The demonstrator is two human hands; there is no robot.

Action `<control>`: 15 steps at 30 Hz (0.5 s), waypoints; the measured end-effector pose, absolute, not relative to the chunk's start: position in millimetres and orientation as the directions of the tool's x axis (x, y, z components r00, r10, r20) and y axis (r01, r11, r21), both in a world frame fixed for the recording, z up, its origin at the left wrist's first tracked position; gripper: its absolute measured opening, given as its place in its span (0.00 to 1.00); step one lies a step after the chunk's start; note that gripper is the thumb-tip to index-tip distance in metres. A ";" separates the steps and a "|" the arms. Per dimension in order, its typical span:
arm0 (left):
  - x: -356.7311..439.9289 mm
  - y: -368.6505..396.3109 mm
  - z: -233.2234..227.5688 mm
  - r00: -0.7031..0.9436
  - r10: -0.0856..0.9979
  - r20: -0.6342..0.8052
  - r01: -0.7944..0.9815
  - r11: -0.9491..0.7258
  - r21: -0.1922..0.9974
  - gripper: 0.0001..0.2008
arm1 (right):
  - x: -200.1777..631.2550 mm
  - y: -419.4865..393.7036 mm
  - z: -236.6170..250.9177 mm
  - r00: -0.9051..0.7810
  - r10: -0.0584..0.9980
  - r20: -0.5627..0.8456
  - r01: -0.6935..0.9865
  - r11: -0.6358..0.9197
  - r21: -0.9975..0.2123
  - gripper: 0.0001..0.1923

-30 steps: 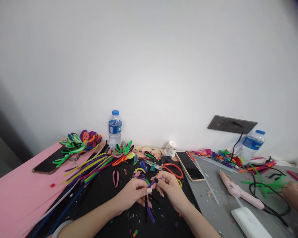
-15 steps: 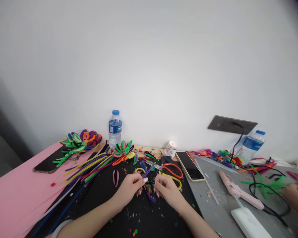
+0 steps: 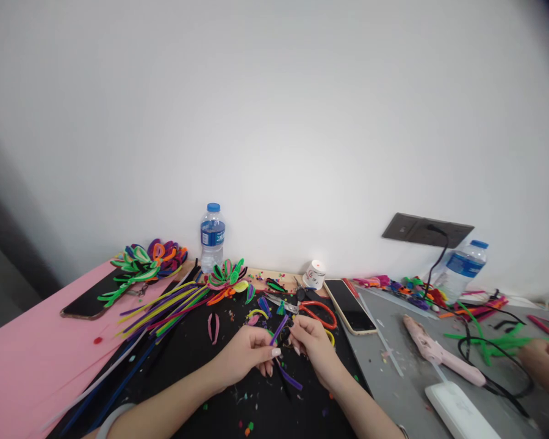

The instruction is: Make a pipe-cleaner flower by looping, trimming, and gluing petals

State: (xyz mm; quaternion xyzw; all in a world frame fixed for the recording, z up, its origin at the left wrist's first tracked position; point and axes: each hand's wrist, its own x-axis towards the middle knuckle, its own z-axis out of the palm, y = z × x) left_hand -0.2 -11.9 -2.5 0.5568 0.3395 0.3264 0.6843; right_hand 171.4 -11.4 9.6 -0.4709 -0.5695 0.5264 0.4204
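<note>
My left hand (image 3: pixel 244 355) is closed in a pinch on a purple pipe cleaner (image 3: pixel 280 329), whose upper end slants up past the fingertips. Another purple length (image 3: pixel 291 379) sticks out below the fingers. Close beside it, my right hand (image 3: pixel 315 342) has its thumb and fingertips pinched together by a dark piece, too small to make out clearly. Just beyond the hands lie scissors (image 3: pixel 333 318) with red handles. A yellow pipe cleaner loop (image 3: pixel 332 337) is partly hidden behind my right hand. A pink loop (image 3: pixel 213 329) rests on the black mat (image 3: pixel 201 408).
Pipe cleaner flowers (image 3: pixel 227 275) and a bundle of pipe cleaners (image 3: pixel 165 317) lie left. A water bottle (image 3: pixel 213 238) and paper cup (image 3: pixel 314 274) stand by the wall. Right are a phone (image 3: pixel 351 306), a pink glue gun (image 3: pixel 439 353) with cord, and another person's hand (image 3: pixel 542 363).
My left hand has shifted slightly right and down, and my right hand slightly right and up. The purple pipe cleaner has swung steeper, with its lower length reaching further right.
</note>
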 end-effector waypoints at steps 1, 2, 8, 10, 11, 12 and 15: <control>-0.6 -12.1 -2.3 0.562 0.821 -0.096 -0.073 0.165 0.984 0.14 | 171.2 -11.6 9.6 -0.206 0.978 -0.025 0.085 -0.007 -0.996 0.15; -0.9 -12.2 -2.1 0.565 0.820 -0.094 -0.074 0.164 0.984 0.14 | 171.4 -11.5 9.7 -0.209 0.977 -0.032 0.078 -0.016 -0.997 0.15; -1.3 -12.1 -3.6 0.523 0.845 -0.109 -0.048 0.157 0.986 0.15 | 177.9 -6.1 15.3 -0.182 0.983 -0.034 0.088 -0.018 -0.996 0.16; -1.0 -11.3 -3.9 0.507 0.854 -0.120 -0.034 0.159 0.987 0.16 | 179.4 -4.9 16.1 -0.171 0.985 -0.027 0.093 -0.011 -0.996 0.17; -0.8 -10.9 -3.8 0.500 0.857 -0.126 -0.027 0.161 0.987 0.17 | 179.8 -4.6 15.9 -0.169 0.985 -0.027 0.094 -0.011 -0.995 0.16; -0.6 -10.6 -3.5 0.495 0.859 -0.131 -0.020 0.162 0.987 0.17 | 179.9 -4.5 15.4 -0.169 0.985 -0.027 0.094 -0.011 -0.996 0.17; -0.1 -10.2 -2.5 0.491 0.859 -0.142 -0.002 0.164 0.986 0.17 | 180.3 -4.2 13.2 -0.183 0.983 -0.033 0.078 -0.019 -0.997 0.17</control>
